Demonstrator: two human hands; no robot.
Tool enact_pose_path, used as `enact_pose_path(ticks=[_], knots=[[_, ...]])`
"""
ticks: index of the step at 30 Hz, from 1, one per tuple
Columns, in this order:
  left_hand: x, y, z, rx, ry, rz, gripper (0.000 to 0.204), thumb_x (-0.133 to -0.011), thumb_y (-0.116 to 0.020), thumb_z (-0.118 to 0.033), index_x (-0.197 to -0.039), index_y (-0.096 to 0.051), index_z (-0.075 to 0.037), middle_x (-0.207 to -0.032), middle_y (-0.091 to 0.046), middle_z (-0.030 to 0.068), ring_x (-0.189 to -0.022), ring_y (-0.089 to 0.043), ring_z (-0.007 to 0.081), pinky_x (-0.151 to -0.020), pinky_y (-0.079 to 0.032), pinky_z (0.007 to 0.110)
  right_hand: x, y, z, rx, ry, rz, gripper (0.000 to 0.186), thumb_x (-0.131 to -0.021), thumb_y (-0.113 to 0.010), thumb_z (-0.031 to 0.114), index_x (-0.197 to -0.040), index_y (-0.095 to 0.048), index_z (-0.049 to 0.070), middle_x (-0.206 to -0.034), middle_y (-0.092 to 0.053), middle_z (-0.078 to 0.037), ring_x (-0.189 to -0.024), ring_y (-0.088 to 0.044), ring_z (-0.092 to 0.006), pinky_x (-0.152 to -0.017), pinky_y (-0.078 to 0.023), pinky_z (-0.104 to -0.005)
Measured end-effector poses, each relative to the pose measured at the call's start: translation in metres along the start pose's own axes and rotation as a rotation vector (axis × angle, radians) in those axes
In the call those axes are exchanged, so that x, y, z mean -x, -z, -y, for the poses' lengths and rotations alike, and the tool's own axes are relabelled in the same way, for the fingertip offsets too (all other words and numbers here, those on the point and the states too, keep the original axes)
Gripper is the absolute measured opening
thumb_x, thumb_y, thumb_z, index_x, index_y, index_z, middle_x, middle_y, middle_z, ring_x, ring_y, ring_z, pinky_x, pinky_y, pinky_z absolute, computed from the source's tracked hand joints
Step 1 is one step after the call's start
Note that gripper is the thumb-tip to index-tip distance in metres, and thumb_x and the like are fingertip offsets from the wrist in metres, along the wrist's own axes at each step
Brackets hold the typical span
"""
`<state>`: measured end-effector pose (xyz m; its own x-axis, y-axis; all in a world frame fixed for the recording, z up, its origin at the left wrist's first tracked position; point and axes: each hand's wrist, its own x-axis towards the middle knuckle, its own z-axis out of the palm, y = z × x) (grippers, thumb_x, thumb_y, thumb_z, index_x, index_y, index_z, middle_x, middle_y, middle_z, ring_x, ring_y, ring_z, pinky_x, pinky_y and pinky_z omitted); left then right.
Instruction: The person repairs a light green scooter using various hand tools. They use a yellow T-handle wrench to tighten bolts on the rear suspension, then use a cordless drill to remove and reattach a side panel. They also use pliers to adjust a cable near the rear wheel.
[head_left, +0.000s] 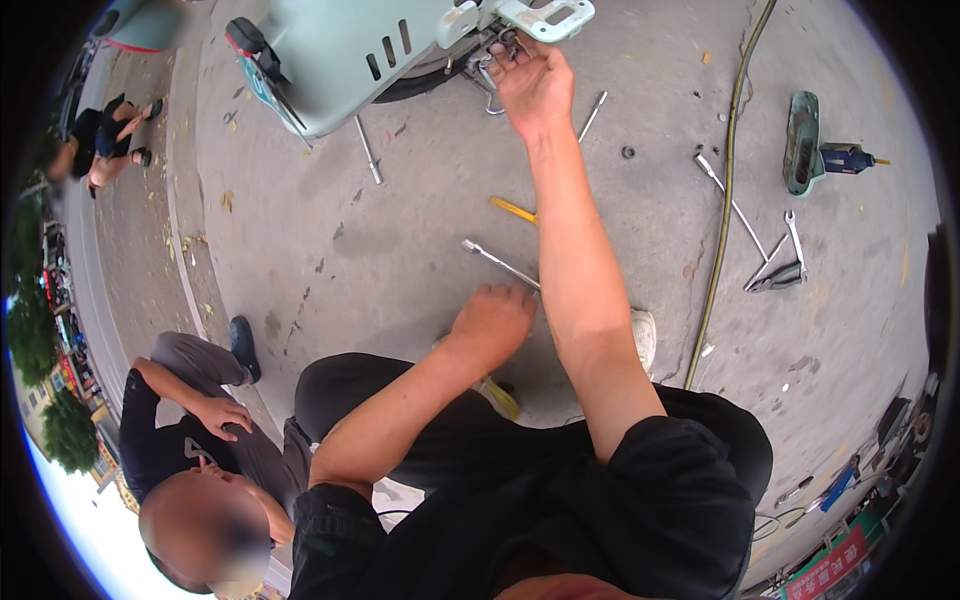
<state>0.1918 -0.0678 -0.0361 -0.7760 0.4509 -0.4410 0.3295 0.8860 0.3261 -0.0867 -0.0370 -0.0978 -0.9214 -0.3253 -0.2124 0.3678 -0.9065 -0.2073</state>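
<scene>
My right hand point(535, 85) reaches forward, palm up, to the underside of a pale green scooter point(350, 60). Its fingers curl at small dark metal parts beside the wheel point(425, 84), under a pale green bracket point(550, 18); what they grip is hidden. My left hand point(490, 328) hangs lower, in front of my knees, with its fingers curled in and their tips out of sight. Just beyond its knuckles lies a silver socket wrench point(497, 262), one end of it behind my right forearm. A yellow-handled tool point(513, 209) is partly covered by the same forearm.
More long wrenches point(369, 152) lie on the concrete. Right of a yellow-green hose point(729, 190) are pliers point(778, 279), a wrench point(795, 240), a green scooter part point(802, 140) and a dark blue power tool point(848, 159). A person point(200, 420) squats at left; another point(105, 140) sits farther off.
</scene>
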Motion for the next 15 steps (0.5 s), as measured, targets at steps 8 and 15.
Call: enact_pose_path(ticks=[8, 15], knots=[[-0.007, -0.003, 0.001, -0.031, -0.052, 0.002, 0.021, -0.084, -0.065, -0.021, -0.095, -0.067, -0.004, -0.089, -0.066, 0.0132, -0.086, -0.065, 0.0290, -0.081, -0.050, 0.041, -0.022, 0.003, -0.013, 0.861, 0.461, -0.068, 0.026, -0.084, -0.065, 0.001, -0.109, -0.059, -0.002, -0.091, -0.065, -0.010, -0.079, -0.063, -0.0256, -0.072, -0.052, -0.0399], [-0.009, -0.022, 0.008, 0.023, -0.018, -0.014, 0.027, -0.080, -0.072, -0.022, -0.100, -0.067, -0.004, -0.097, -0.067, 0.0118, -0.092, -0.066, 0.0275, -0.080, -0.051, 0.041, -0.008, 0.002, -0.041, 1.426, 0.863, -0.449, 0.030, -0.090, -0.063, 0.010, -0.117, -0.061, -0.002, -0.106, -0.066, -0.020, -0.098, -0.062, -0.0313, -0.083, -0.049, -0.0422]])
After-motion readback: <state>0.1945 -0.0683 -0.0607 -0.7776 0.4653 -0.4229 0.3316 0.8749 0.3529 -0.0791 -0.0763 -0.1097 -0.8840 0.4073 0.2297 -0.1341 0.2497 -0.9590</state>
